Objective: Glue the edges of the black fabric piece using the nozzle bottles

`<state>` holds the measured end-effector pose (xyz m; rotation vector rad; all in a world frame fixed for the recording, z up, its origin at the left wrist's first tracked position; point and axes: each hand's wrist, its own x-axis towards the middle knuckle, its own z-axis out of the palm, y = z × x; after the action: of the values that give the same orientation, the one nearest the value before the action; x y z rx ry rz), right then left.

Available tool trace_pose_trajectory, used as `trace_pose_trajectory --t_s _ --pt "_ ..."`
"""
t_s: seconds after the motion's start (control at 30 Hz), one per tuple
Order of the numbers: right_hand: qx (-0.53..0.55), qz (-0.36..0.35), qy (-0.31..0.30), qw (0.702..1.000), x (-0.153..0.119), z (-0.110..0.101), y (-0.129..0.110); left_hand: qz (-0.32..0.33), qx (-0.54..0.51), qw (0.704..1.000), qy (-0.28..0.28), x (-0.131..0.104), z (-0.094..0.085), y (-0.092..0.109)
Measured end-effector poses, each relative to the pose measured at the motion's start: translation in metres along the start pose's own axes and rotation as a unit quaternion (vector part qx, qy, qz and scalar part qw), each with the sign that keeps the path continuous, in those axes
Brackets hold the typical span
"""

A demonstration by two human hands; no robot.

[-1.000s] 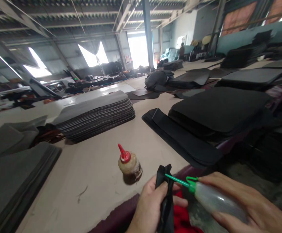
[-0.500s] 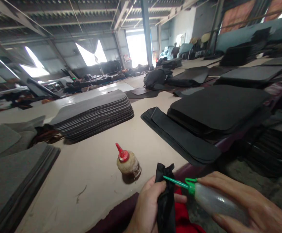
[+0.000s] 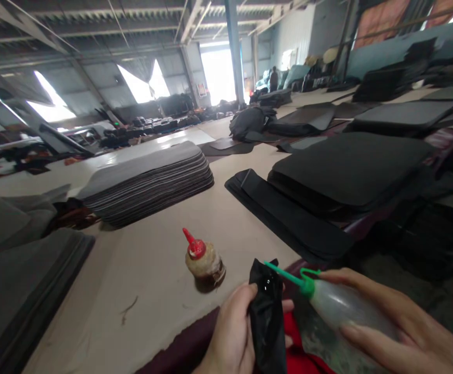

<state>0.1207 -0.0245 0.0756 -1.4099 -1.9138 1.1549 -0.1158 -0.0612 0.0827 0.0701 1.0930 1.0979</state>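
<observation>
Black folded strip of glossy material — where is it, and who has it?

— At the near edge of the tabletop, upright in the left hand, whose fingers are closed round it. The right hand is wrapped round a clear squeeze bottle with a green nozzle, and the nozzle tip sits just at the strip's top end.

— How far along would you say the gluing is?

— Midway, I'd judge. The upper face of the strip shows a wet shine near the tip, so some glue seems to be on; the lower part is hidden by the hand, so I cannot tell how much is left.

— Anything else close by?

— A squat, stained bottle with a red cap stands on the tabletop just beyond the left hand. A stack of grey sheets lies further back toward the left, and black mats lie along the right edge.

— Any brand or writing?

— None readable on either bottle or anywhere else.
</observation>
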Motion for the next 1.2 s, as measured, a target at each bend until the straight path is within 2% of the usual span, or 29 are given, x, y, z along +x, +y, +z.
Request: trace_pose_trajectory --t_s 0.1,0.17,0.23,0.3,0.37,0.53,0.67,0.77,0.83,0.9,0.97,1.03,1.1,1.13,1.2 --pt "0.195 0.062 0.031 0.978 0.019 0.003 -0.015 -0.007 -0.013 1.0 -0.009 -0.002 0.002 0.002" --pt "0.321 0.029 0.047 0.946 0.041 0.009 -0.034 -0.038 -0.01 0.999 -0.02 -0.004 0.001 0.006" --pt "0.385 -0.036 0.056 0.921 0.07 0.018 -0.055 -0.041 -0.017 0.999 -0.017 -0.006 -0.001 0.011" --pt "0.383 -0.093 0.057 0.917 0.104 0.03 -0.072 -0.026 -0.025 0.999 -0.013 -0.009 -0.004 0.014" --pt "0.347 -0.134 0.055 0.927 0.139 0.044 -0.084 -0.018 -0.027 0.999 -0.019 -0.011 -0.008 0.017" --pt "0.254 -0.139 0.039 0.956 0.208 0.089 -0.089 0.007 -0.028 1.0 -0.001 -0.016 -0.012 0.021" --pt "0.179 -0.103 0.02 0.978 0.229 0.114 -0.08 0.027 -0.038 0.999 0.015 -0.026 -0.006 0.026" --pt "0.146 -0.091 0.026 0.985 0.225 0.113 -0.076 0.031 -0.05 0.998 0.031 -0.034 0.002 0.03" --pt "0.144 -0.091 0.053 0.984 0.209 0.102 -0.074 0.032 -0.063 0.997 0.037 -0.038 0.006 0.034" --pt "0.157 -0.086 0.088 0.98 0.179 0.088 -0.071 0.029 -0.069 0.997 0.034 -0.039 0.009 0.036" --pt "0.176 -0.066 0.112 0.976 0.138 0.075 -0.063 0.015 -0.065 0.997 0.028 -0.036 0.011 0.038" --pt "0.201 -0.039 0.098 0.974 0.095 0.066 -0.056 0.016 -0.06 0.997 0.036 -0.032 0.016 0.037" --pt "0.266 -0.022 -0.004 0.964 0.058 0.063 -0.054 0.055 -0.079 0.994 0.059 -0.028 0.024 0.034" --pt "0.283 -0.034 -0.022 0.958 0.046 0.063 -0.056 0.077 -0.1 0.99 0.061 -0.027 0.029 0.032" --pt "0.292 -0.043 -0.027 0.955 0.032 0.065 -0.063 0.098 -0.146 0.984 0.027 -0.027 0.039 0.029"
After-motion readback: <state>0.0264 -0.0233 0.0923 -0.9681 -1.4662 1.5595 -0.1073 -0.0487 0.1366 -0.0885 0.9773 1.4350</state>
